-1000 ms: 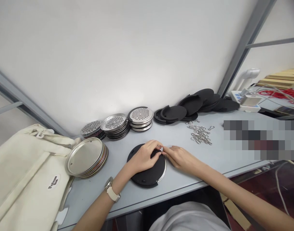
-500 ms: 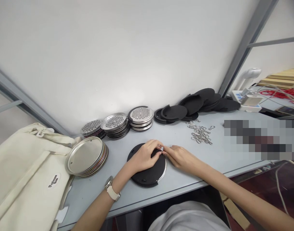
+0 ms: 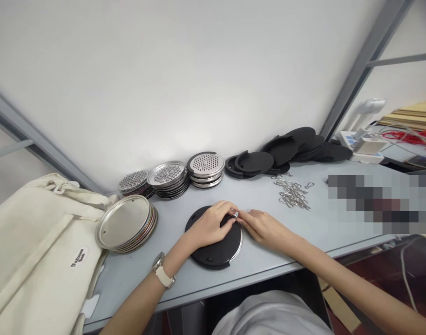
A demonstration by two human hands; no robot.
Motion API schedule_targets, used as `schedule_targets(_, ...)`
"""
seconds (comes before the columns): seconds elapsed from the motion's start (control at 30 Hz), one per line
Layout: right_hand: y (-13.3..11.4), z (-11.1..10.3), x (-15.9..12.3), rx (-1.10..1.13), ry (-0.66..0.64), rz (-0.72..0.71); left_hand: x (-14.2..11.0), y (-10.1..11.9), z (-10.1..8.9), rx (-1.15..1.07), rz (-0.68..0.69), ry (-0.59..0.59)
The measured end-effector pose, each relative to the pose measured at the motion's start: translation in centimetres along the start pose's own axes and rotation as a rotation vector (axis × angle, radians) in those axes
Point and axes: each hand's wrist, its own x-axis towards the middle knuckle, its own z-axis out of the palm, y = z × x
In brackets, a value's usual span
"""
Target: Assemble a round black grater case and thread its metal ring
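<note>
A round black cover (image 3: 213, 253) with a silvery metal rim along its right side lies on the grey table before me. My left hand (image 3: 214, 225) rests over the cover's top, thumb and fingers pinched at its upper right edge. My right hand (image 3: 263, 228) meets it there, its fingertips pinched too. Between both sets of fingertips shows a small shiny metal clip (image 3: 234, 215), mostly hidden, like the loose spring snap hooks (image 3: 293, 193) piled to the right.
Behind the hands stand stacks of perforated metal grater discs (image 3: 206, 164). Black round covers (image 3: 256, 163) lie heaped to their right. Plain metal discs (image 3: 124, 223) are stacked at left, beside a cream canvas bag (image 3: 34, 251). A blurred patch (image 3: 380, 204) hides something at right.
The view has shifted slightly. Both hands stay at the same edge of the black cover, with only tiny finger movement around the clip.
</note>
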Motion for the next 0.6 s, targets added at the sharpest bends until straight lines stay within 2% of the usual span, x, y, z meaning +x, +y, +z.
schedule_targets(0.6,0.11,0.06,-0.04,-0.009,-0.010,-0.027,0.03,0.06,0.01,-0.001,0.006,0.005)
